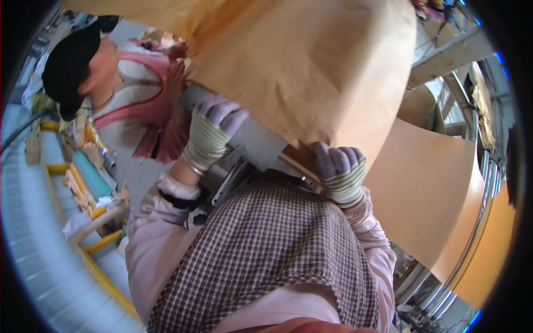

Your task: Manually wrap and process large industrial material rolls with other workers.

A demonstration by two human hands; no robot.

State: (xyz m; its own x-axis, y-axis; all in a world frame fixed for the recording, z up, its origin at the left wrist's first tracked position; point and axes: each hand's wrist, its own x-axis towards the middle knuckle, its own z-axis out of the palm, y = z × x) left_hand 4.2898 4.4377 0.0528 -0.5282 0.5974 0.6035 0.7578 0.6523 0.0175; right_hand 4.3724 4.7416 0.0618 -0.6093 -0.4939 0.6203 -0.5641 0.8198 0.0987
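Both gloved hands curl shut on the lower edge of a big brown sheet (300,61) filling the upper centre. The left hand (214,133) grips at centre left, the right hand (341,172) at centre right. Another person (111,72) stands close at upper left; curved brown sheets (427,188) crowd the right.

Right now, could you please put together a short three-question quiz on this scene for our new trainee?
1. True or false: both hands wear striped knit gloves with purple fingertips.
2. What does the left hand grip? A) a yellow rail B) the grey edge under the large brown paper sheet C) a co-worker's sleeve
3. Which hand sits nearer the checked apron?

Key: 1. True. 2. B; the grey edge runs beneath the sheet. 3. The right hand.
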